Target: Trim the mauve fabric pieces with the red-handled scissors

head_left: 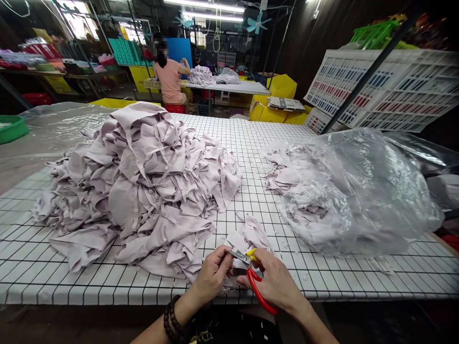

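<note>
Fluorescent tubes (211,18) light the workshop beyond your bench (247,131), where a co-worker (170,79) in a pink top sits at another table (247,88). White plastic crates (380,86) are stacked at the far right. A big heap of pale mauve cloth pieces (143,162) fills the left of your bench; a clear plastic bag (387,191) with similar pieces bulges on the right. Between them, a small cloth piece (255,231) lies just beyond your hands. Your right hand (276,282) is closed around the red-and-yellow scissors (246,260), blades slightly parted. Your left hand (211,272) pinches its fingertips together at the blade tips; whatever is between them is too small to tell.
</note>
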The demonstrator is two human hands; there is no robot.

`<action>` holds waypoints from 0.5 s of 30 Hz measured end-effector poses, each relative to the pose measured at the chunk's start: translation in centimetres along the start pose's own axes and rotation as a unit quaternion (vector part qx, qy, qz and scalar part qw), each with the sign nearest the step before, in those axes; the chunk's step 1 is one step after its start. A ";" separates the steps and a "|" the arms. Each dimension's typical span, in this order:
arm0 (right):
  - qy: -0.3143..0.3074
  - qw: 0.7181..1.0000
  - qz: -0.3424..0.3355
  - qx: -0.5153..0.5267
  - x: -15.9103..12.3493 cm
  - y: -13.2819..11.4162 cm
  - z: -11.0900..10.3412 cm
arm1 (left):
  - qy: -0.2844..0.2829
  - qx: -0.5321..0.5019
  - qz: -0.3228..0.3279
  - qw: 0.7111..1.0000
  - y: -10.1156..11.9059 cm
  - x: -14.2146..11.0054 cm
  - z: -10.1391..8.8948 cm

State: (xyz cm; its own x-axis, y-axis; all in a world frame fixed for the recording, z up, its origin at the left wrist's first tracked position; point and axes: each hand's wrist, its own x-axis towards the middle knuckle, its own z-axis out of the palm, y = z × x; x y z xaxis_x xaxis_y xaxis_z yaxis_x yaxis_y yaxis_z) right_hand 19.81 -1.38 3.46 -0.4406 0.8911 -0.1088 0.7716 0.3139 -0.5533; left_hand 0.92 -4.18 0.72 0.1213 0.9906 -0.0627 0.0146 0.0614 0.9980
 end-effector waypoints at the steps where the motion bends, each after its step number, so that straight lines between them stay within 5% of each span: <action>1: 0.003 1.000 0.001 -0.002 0.0 0.0 0.1 | -0.003 -0.001 0.001 1.000 -0.1 0.0 0.0; 15: 0.028 0.999 -0.020 -0.035 0.2 0.5 0.7 | -0.018 -0.011 0.002 1.000 -0.3 0.0 -0.1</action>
State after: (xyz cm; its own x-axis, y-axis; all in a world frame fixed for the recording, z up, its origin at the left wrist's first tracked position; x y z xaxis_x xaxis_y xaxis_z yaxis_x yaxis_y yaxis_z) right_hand 19.84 -1.28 2.56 -0.4477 0.8933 -0.0400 0.7843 0.3708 -0.4973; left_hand 0.80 -4.20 0.39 0.1563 0.9859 -0.0594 -0.0075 0.0613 0.9981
